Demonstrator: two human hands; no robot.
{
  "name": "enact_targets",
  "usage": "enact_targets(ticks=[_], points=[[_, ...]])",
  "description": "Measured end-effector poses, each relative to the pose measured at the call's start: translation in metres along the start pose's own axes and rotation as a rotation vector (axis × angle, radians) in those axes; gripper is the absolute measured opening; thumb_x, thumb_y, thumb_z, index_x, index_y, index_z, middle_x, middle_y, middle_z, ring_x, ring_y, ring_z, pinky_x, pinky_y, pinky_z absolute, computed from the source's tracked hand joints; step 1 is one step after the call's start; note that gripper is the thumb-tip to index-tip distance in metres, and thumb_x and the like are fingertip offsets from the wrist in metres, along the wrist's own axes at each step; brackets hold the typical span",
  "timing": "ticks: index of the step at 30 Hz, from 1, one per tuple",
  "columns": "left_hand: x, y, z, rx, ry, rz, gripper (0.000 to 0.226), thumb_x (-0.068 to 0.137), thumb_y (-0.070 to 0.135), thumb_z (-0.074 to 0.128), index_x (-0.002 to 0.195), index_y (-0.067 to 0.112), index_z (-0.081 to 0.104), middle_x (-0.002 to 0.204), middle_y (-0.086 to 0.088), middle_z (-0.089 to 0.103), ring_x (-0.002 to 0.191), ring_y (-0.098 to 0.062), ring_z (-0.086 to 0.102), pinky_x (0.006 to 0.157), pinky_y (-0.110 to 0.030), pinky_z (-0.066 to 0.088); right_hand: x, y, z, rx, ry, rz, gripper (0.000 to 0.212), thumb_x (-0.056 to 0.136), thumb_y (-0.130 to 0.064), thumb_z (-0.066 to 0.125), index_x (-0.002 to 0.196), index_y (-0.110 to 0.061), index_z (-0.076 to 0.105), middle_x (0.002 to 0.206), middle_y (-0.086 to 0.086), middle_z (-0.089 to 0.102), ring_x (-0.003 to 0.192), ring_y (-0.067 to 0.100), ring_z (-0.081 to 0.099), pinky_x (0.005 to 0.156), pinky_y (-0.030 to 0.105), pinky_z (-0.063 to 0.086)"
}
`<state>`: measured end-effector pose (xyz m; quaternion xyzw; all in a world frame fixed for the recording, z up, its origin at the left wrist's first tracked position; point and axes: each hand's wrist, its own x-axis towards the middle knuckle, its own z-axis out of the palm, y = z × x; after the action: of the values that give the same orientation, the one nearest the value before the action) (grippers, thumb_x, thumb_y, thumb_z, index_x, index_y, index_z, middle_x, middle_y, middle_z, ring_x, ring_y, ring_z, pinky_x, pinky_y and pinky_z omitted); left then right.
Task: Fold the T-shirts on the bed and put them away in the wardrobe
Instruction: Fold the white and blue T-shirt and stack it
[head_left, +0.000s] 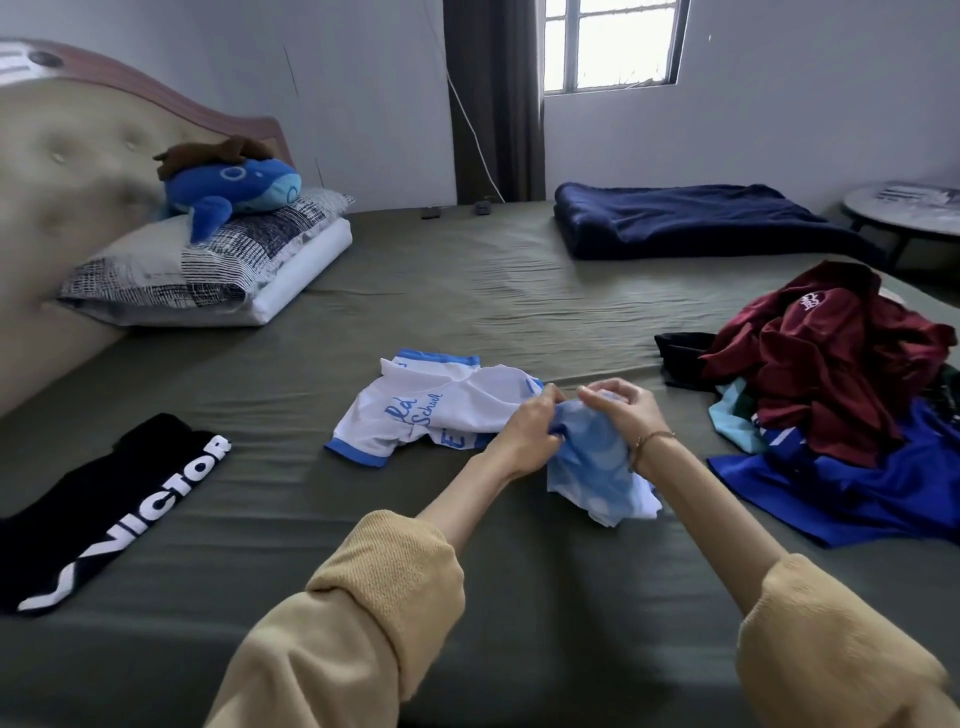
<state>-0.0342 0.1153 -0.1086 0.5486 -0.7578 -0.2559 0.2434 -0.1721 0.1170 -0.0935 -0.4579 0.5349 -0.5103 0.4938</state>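
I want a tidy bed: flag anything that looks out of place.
The heap of unfolded shirts at the right edge is rumpled. Both hands grip the white-and-blue shirt, still bunched. The black shirt lies folded.

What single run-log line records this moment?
step: folding | left hand: grips white-and-blue T-shirt | right hand: grips it | black T-shirt: folded | pile: unfolded

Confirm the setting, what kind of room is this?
Almost certainly a home bedroom: a wide bed with an olive-green sheet, a tufted beige padded headboard, and patterned grey-and-white pillows carrying a blue plush whale toy.
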Motion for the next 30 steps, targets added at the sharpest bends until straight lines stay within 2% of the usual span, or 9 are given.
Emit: enact_targets(ticks=[5,9,12,14,16,20,25,27,30], points=[[-0.002,-0.016,-0.006,0.174,0.117,-0.135,0.017,0.089,0.013,0.053,0.106,0.01,0.053,0.109,-0.019,0.064,0.102,-0.037,0.058,0.082,-0.038,0.045,-0.008,-0.028,0.011,-0.095,0.176,-0.41,0.014,0.081,-0.012,0.072,0.071,-0.017,0.063,0.066,-0.01,0.058,0.061,-0.005,0.051,0.057,0.011,0.039],[0.004,-0.02,-0.011,0.082,0.186,-0.21,0.027,0.098,0.026,0.043,0.103,0.005,0.059,0.106,-0.02,0.065,0.1,-0.037,0.058,0.08,-0.038,0.043,-0.012,-0.032,0.002,-0.345,0.405,-0.483,0.008,0.081,-0.009,0.069,0.089,-0.009,0.066,0.071,0.002,0.056,0.07,0.011,0.053,0.058,0.013,0.034],[0.005,-0.004,-0.018,-0.067,0.147,-0.096,0.028,0.099,0.024,0.043,0.094,0.005,0.063,0.089,-0.013,0.064,0.088,-0.026,0.058,0.073,-0.034,0.039,-0.01,-0.027,-0.004,-0.611,0.14,-0.443,0.034,0.081,-0.014,0.072,0.111,-0.012,0.059,0.083,0.005,0.054,0.079,0.02,0.054,0.072,0.024,0.039],[0.005,0.012,-0.023,-0.113,0.117,0.02,0.019,0.095,0.016,0.05,0.087,0.006,0.064,0.08,-0.007,0.059,0.077,-0.017,0.051,0.069,-0.032,0.036,-0.012,-0.023,-0.004,-0.706,-0.138,-0.312,0.043,0.076,-0.025,0.076,0.113,-0.018,0.055,0.081,0.0,0.054,0.077,0.016,0.05,0.063,0.022,0.038],[0.01,0.018,-0.029,-0.116,0.095,0.102,0.01,0.089,0.012,0.057,0.088,0.005,0.064,0.08,-0.01,0.06,0.075,-0.016,0.049,0.069,-0.032,0.036,-0.011,-0.019,-0.007,-0.769,-0.228,-0.281,0.028,0.077,-0.025,0.076,0.099,-0.012,0.063,0.071,-0.002,0.051,0.071,0.015,0.046,0.053,0.014,0.035],[0.004,-0.001,-0.039,-0.089,0.008,0.033,0.02,0.082,0.027,0.071,0.088,0.013,0.058,0.078,-0.007,0.058,0.07,-0.017,0.05,0.064,-0.031,0.035,-0.004,-0.016,-0.019,-0.708,0.089,-0.465,0.018,0.084,-0.014,0.067,0.073,-0.001,0.061,0.064,0.008,0.049,0.06,0.019,0.043,0.052,0.026,0.026],[-0.008,-0.03,-0.029,0.289,-0.014,-0.114,0.024,0.089,0.026,0.052,0.067,0.022,0.043,0.079,-0.001,0.054,0.093,-0.026,0.055,0.079,-0.033,0.029,0.001,-0.018,-0.03,-0.323,0.396,-0.47,0.012,0.089,-0.009,0.054,0.08,-0.008,0.061,0.054,0.0,0.04,0.044,0.001,0.039,0.05,0.017,0.028],[-0.006,-0.034,-0.028,0.344,-0.072,-0.143,0.021,0.094,0.03,0.042,0.077,0.022,0.05,0.085,-0.002,0.058,0.1,-0.024,0.053,0.098,-0.039,0.023,0.005,-0.019,-0.03,-0.206,0.493,-0.466,0.012,0.089,-0.008,0.051,0.082,-0.004,0.061,0.057,0.002,0.041,0.044,0.001,0.038,0.054,0.023,0.03],[-0.003,-0.032,-0.033,0.311,-0.056,-0.18,0.038,0.102,0.036,0.028,0.116,0.022,0.061,0.12,-0.008,0.062,0.122,-0.024,0.047,0.113,-0.046,0.012,0.009,-0.021,-0.031,-0.226,0.574,-0.45,0.008,0.088,-0.007,0.053,0.089,-0.004,0.06,0.053,0.0,0.042,0.046,0.0,0.045,0.056,0.025,0.034]])
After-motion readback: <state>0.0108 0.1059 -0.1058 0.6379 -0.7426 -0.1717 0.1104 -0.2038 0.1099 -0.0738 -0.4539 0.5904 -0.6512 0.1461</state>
